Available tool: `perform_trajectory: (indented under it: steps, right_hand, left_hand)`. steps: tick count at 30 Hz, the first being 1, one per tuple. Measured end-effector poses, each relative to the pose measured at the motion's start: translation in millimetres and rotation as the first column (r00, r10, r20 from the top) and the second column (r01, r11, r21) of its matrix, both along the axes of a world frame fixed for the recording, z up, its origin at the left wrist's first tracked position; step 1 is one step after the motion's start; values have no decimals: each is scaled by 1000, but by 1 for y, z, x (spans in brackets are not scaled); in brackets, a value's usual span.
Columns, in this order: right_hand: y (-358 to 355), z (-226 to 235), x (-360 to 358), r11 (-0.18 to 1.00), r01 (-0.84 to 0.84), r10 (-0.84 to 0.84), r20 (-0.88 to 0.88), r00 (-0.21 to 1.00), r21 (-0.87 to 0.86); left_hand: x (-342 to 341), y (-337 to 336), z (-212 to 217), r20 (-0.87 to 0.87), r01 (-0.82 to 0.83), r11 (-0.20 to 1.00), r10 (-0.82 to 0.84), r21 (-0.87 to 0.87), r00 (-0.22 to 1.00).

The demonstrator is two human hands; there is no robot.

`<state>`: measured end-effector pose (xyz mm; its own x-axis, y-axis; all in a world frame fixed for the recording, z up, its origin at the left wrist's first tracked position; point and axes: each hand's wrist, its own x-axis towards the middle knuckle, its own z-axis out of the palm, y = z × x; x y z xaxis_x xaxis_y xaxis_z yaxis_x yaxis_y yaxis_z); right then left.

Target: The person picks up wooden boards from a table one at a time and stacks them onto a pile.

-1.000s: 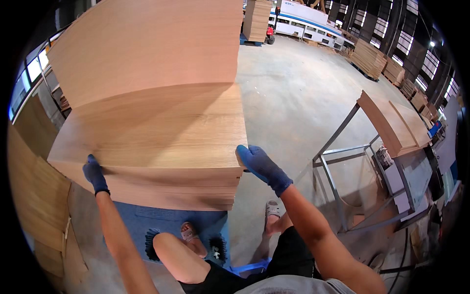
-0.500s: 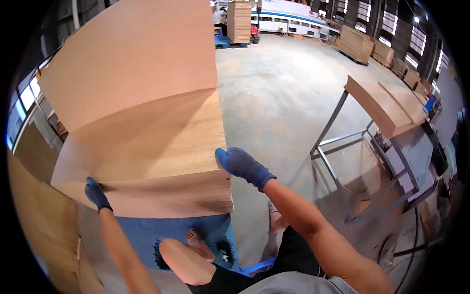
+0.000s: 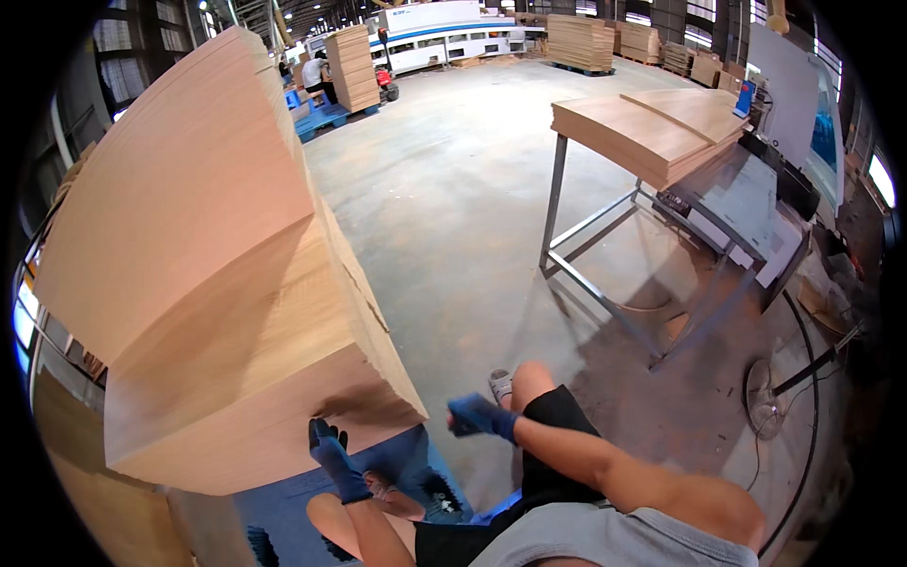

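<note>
1. The left hand (image 3: 337, 465), in a blue glove, is in front of the near side of the low stack of boards (image 3: 250, 354); its fingers are open and a little spread. Whether they touch the wood, I cannot tell.
2. The right hand (image 3: 482, 416), gloved too, is in the air over the grey floor (image 3: 435, 217), just beside the stack's near right corner. Its fingers look bent, but whether they are fully closed I cannot tell.
3. The low stack is at the person's front left, above a blue platform (image 3: 293, 501). A dark shadow falls on its near side by the left hand.
4. A taller stack of boards (image 3: 179, 189) rises directly behind the low one.
5. To the right, well apart, a metal stand (image 3: 553, 203) carries more boards (image 3: 633, 142), with a narrow wooden strip (image 3: 669, 118) lying across them.
6. At the back, a co-worker in a white top (image 3: 315, 72) is near a pile of panels (image 3: 351, 68), left of a long white machine (image 3: 449, 42).
</note>
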<state>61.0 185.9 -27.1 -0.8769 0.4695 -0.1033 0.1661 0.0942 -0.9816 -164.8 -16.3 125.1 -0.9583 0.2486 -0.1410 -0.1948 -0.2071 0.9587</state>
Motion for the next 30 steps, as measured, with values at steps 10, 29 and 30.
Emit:
perform_trajectory:
  steps: [10, 29, 30]
  right_hand:
    - [-79, -54, 98, 617, -276, 160, 225, 961, 737]
    - [108, 174, 177, 522, 244, -738, -288, 610, -817]
    - [120, 198, 191, 511, 232, -779, -332, 531, -828]
  left_hand:
    - [-27, -3, -48, 146, 228, 965, -209, -128, 967]
    - [-4, 9, -38, 67, 296, 925, -288, -240, 955]
    - [3, 10, -29, 84, 297, 924, -285, -241, 955]
